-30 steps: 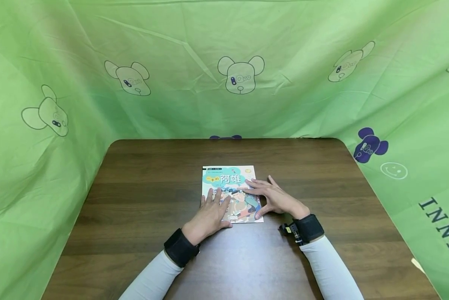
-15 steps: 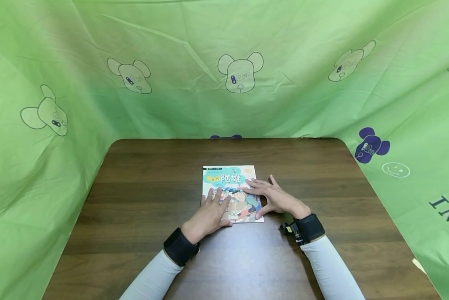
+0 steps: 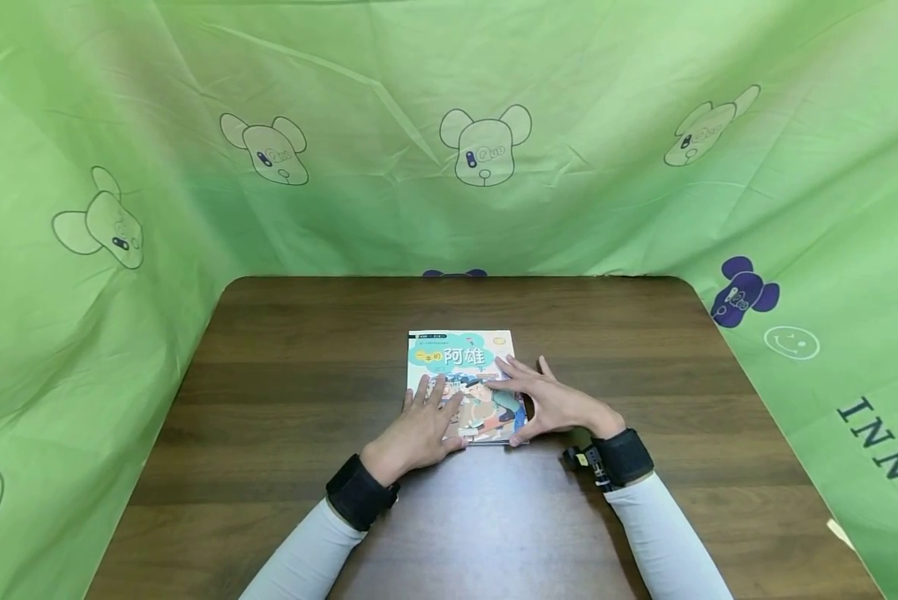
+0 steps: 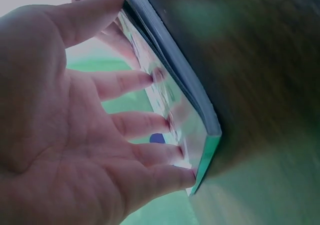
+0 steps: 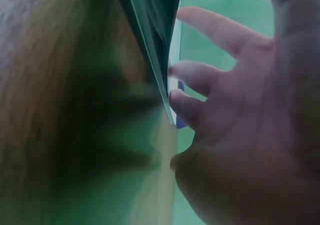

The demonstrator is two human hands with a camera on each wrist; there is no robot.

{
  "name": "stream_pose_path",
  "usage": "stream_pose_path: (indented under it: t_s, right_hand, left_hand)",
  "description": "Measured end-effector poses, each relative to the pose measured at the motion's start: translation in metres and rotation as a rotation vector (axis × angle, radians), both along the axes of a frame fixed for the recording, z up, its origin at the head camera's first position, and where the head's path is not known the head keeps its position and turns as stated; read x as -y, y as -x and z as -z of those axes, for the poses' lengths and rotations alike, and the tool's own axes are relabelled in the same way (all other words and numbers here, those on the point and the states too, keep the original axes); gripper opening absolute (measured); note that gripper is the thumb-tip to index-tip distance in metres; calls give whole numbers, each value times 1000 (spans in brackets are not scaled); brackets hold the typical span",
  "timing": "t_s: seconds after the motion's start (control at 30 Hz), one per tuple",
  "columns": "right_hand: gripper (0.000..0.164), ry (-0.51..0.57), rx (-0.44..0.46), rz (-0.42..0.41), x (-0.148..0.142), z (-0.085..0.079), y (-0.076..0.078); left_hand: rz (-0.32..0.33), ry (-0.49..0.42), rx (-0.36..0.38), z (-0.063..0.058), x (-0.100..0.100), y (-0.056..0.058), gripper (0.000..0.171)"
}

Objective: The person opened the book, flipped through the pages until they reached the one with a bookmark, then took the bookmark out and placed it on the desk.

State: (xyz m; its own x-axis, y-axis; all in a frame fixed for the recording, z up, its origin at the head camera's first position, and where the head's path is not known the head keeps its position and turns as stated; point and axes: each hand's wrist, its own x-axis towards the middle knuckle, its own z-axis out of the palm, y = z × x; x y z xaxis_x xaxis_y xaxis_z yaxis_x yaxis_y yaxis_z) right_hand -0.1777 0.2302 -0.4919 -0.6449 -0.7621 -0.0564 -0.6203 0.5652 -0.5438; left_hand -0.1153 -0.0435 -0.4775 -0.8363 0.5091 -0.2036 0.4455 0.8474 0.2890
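Note:
A picture book (image 3: 459,358) with a pale, colourful illustrated cover lies closed face up on the wooden table. My left hand (image 3: 413,427) rests on its left part, fingers spread and fingertips on the cover, thumb at the front edge. My right hand (image 3: 559,403) is at the right side, with some fingertips on the cover and the thumb at the near right corner. The right wrist view shows the cover (image 5: 159,15) standing slightly apart from the pages there. In the left wrist view the green spine (image 4: 206,160) is beside my left little finger.
The brown wooden table (image 3: 283,333) has rounded far corners. A green curtain (image 3: 373,217) printed with bear heads hangs behind it and along both sides. Black straps (image 3: 362,492) sit on both wrists, over white sleeves. A small white piece (image 3: 839,533) shows at the right table edge.
My right thumb has shifted slightly at the book's near right corner, where a dark line now shows below the cover's front edge. The left hand has stayed in place on the cover.

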Motion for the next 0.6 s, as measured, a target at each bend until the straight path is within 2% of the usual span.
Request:
stream_pose_path:
  t_s: [0.13, 0.3, 0.47, 0.6]
  right_hand:
    - [82, 6, -5, 16, 1, -3, 0]
    - [56, 69, -4, 60, 2, -5, 2]
    - [36, 133, -56, 101, 3, -5, 2]
    - [27, 190, -97, 130, 5, -7, 3]
  left_hand:
    - [11, 0, 17, -1, 2, 0, 72]
    - [5, -11, 44, -2, 2, 1, 75]
    - [-3, -18, 8, 2, 1, 1, 81]
    - [-20, -20, -26, 4, -1, 2, 75]
